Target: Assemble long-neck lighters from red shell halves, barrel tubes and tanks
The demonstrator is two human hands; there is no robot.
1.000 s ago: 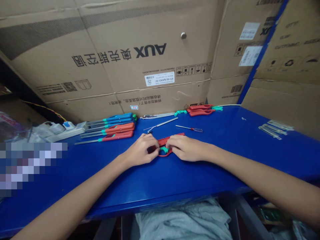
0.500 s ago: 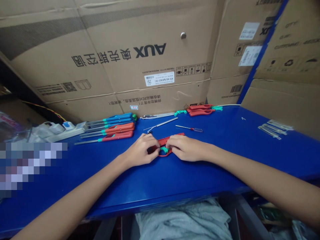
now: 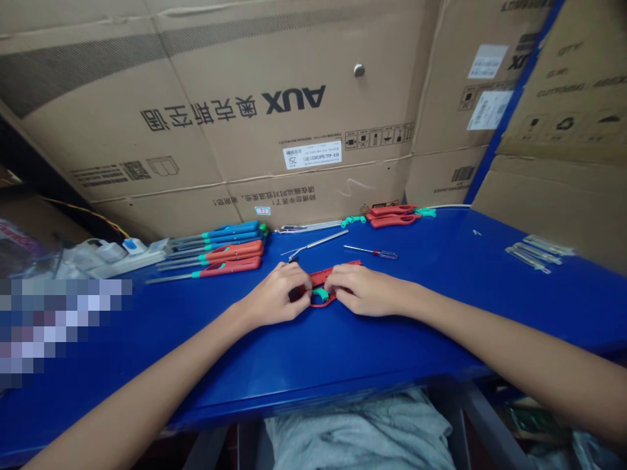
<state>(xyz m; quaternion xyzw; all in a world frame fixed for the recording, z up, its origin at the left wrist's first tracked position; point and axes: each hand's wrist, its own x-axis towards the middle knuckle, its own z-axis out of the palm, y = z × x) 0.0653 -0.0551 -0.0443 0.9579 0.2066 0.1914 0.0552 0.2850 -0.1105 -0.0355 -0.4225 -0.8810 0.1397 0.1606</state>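
Note:
Both my hands are closed on a red lighter casing (image 3: 322,277) low over the blue table. My left hand (image 3: 281,294) grips its left end, fingers curled and partly hidden. From the other side my right hand (image 3: 360,288) pinches the casing near its middle, fingertips bent down. Between the hands shows a green trigger (image 3: 321,295) set in the red loop. A metal rod with a wire (image 3: 318,243) lies just beyond my fingers. To its right rests a small screwdriver (image 3: 377,252) with a clear and red handle.
Several long-nosed lighters, blue (image 3: 238,230) and red (image 3: 234,264), lie stacked at the left beside a power strip (image 3: 130,259). Red casings (image 3: 394,220) and green parts (image 3: 353,220) sit at the back. Clear strips (image 3: 533,252) lie right. Cardboard (image 3: 206,143) walls the blue table (image 3: 313,365).
Almost nothing differs. My left hand has shifted very slightly; both hands stay on the red casing.

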